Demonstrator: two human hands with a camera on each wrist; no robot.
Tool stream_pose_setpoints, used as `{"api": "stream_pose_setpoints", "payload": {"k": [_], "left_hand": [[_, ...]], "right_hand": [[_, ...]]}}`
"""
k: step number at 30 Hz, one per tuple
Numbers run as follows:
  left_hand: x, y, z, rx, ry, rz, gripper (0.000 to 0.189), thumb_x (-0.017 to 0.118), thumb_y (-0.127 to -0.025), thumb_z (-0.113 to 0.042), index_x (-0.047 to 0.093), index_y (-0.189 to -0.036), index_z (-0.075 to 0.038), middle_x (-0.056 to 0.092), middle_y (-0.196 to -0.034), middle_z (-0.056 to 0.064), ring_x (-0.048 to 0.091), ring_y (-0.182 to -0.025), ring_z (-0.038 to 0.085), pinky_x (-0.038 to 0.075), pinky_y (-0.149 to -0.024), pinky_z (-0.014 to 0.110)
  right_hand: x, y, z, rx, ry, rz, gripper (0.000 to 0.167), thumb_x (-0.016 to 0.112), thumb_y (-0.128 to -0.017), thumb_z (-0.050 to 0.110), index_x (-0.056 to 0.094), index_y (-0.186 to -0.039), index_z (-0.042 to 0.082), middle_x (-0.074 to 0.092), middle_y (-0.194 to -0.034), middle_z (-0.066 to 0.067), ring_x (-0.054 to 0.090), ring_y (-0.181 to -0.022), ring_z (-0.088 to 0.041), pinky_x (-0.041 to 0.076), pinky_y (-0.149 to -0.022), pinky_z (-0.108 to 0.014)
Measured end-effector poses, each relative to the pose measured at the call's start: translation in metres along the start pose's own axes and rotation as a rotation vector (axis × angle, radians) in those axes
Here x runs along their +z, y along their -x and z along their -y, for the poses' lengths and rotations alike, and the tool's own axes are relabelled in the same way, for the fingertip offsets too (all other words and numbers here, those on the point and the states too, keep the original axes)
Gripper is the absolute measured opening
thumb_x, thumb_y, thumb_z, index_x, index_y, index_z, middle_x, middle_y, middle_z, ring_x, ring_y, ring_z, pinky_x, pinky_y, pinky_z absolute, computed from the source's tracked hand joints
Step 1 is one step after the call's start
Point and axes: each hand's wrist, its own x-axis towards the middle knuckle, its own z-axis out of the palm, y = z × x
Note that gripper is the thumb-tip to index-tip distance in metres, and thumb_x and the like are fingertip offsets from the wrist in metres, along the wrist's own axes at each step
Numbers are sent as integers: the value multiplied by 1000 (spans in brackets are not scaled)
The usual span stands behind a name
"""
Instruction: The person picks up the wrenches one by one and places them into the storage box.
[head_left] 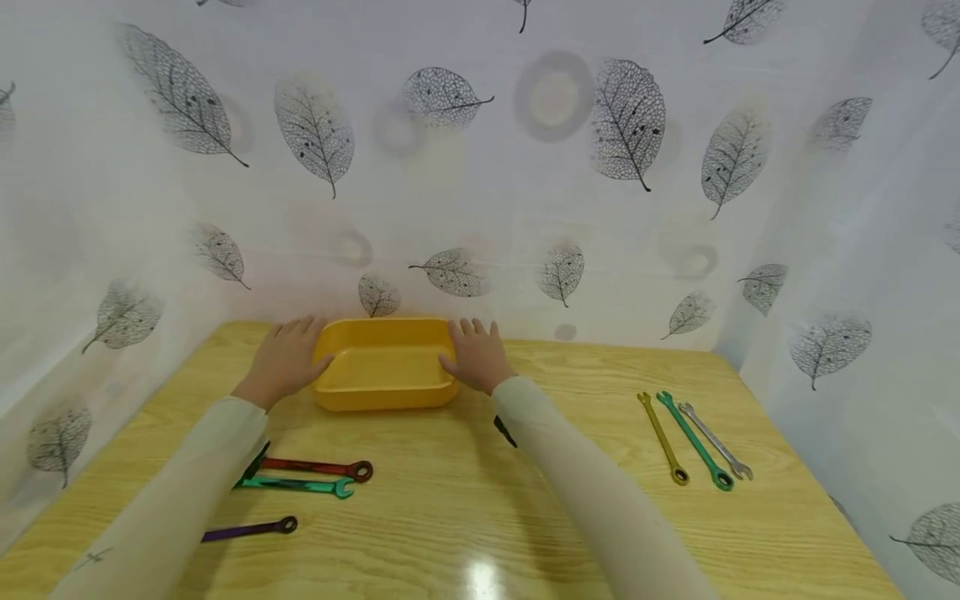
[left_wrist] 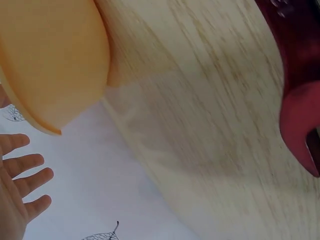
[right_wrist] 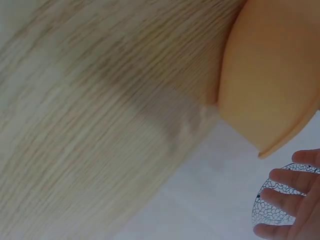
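Observation:
A yellow plastic basin (head_left: 384, 400) stands at the back of the table against the wall sheet. At its left end is my left hand (head_left: 287, 360), fingers straight and spread, thumb over the rim. The right hand (head_left: 480, 358) mirrors it at the other end, its thumb also over the rim. In the left wrist view the fingers (left_wrist: 31, 162) extend past the basin's edge (left_wrist: 57, 55) without curling round it. The right wrist view likewise has straight, parted fingers (right_wrist: 287, 177) beyond the basin wall (right_wrist: 270, 70).
By the left forearm lie a red wrench (head_left: 318, 467), a green wrench (head_left: 300, 485) and a purple wrench (head_left: 251, 530), partly hidden by the sleeve. To the right lie a yellow wrench (head_left: 663, 440), another green wrench (head_left: 693, 439) and a silver wrench (head_left: 714, 439). Leaf-printed sheets surround the table.

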Motion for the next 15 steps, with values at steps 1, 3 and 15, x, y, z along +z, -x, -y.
{"api": "stream_pose_setpoints", "payload": {"k": [1,3,15], "left_hand": [[1,1,1,-4,1,5,62,58,-89,-30,39,-136,7,47,-134,29,46,-120,46,34,-100,60],[2,2,4,-13,-2,20,61,58,-89,-28,39,-136,8,47,-134,30,46,-120,46,35,-100,60],[8,1,17,-69,12,94,59,55,-90,-30,41,-134,8,48,-132,31,46,-118,49,34,-98,62]], "right_hand": [[2,-1,-1,4,4,-2,65,44,-94,50,32,-144,11,44,-142,-11,41,-131,-31,29,-108,-56],[5,-2,-2,15,9,2,64,45,-94,49,34,-143,10,46,-140,-11,43,-130,-31,29,-108,-56],[16,-11,-8,53,23,-2,56,45,-95,47,45,-134,7,56,-130,-13,50,-122,-33,32,-106,-57]]}}
